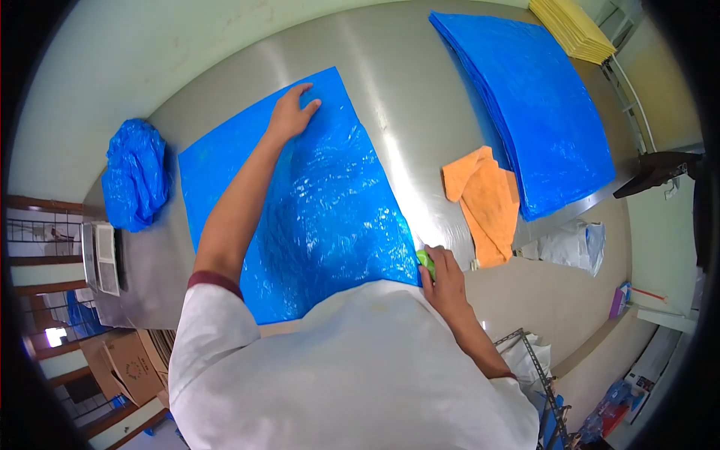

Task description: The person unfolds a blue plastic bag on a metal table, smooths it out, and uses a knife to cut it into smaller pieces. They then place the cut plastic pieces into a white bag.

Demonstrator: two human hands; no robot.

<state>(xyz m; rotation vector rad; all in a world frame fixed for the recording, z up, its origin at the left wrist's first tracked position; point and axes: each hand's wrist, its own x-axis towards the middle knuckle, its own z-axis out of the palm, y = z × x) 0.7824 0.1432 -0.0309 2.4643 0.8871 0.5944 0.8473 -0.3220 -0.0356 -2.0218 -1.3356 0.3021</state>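
A blue plastic sheet [322, 187], shiny and slightly wrinkled, lies spread over the metal table in front of me. My left hand [291, 116] rests on its far part, thumb and fingers apart, holding nothing. At the sheet's near right corner, my right hand [446, 283] is closed around a small bright green object [425, 262]. Most of that object is hidden by the fingers, and I cannot tell its kind. An orange cloth [486, 202] lies crumpled just beyond my right hand.
A thick stack of blue plastic sheets [536, 105] lies at the right, with folded yellow material [574, 28] behind it. A crumpled blue plastic bundle [135, 174] sits at the table's left end, near a white-framed box [106, 257]. The metal table [397, 82] borders a wall.
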